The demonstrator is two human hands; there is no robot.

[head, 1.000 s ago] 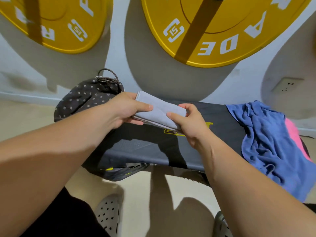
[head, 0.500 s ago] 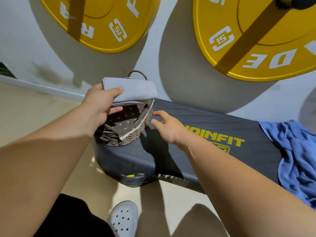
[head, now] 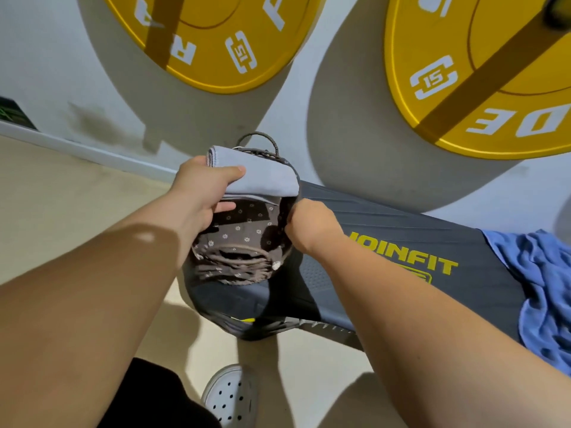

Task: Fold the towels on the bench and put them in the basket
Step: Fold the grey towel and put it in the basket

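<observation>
While the left hand (head: 200, 193) pinches the folded grey towel (head: 265, 177) just above the basket (head: 241, 267), the right hand (head: 309, 227) grips its rim; well right of that hand, a crumpled blue towel (head: 540, 273) awaits folding on the bench (head: 386, 217).

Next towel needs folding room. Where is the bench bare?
Bare: the bench stretch between the basket and the blue towel, around the yellow lettering. Crowded: the basket end, with the left hand, right hand and grey towel.
</observation>
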